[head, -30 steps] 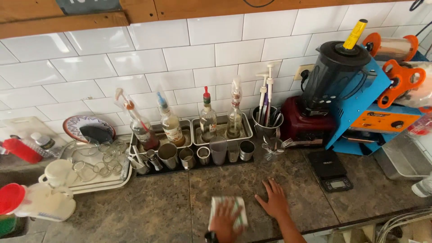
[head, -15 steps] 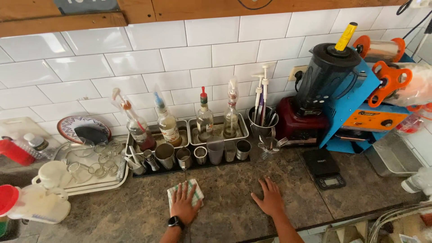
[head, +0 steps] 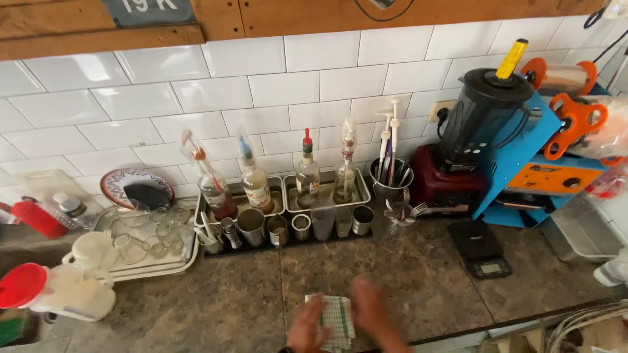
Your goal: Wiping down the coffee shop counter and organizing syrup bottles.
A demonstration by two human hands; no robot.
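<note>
A white cloth with a green check pattern (head: 335,318) lies on the brown stone counter (head: 425,274) at its near edge. My left hand (head: 306,330) rests on the cloth's left part, with its fingers over the fabric. My right hand (head: 368,312) is blurred and sits against the cloth's right edge. Whether its fingers grip the cloth cannot be made out. Both wrists run out of the bottom of the head view.
Behind the hands, a black tray (head: 288,243) holds metal cups and syrup bottles. A red-based blender (head: 468,147) and a blue machine (head: 536,170) stand at the right, with a black scale (head: 483,252) in front. A tray of glasses (head: 147,238) and a white red-lidded jug (head: 62,294) stand left.
The cloth and my left hand have slid right along the counter's near edge. My right hand left the bare counter and came left to the cloth's right edge.
</note>
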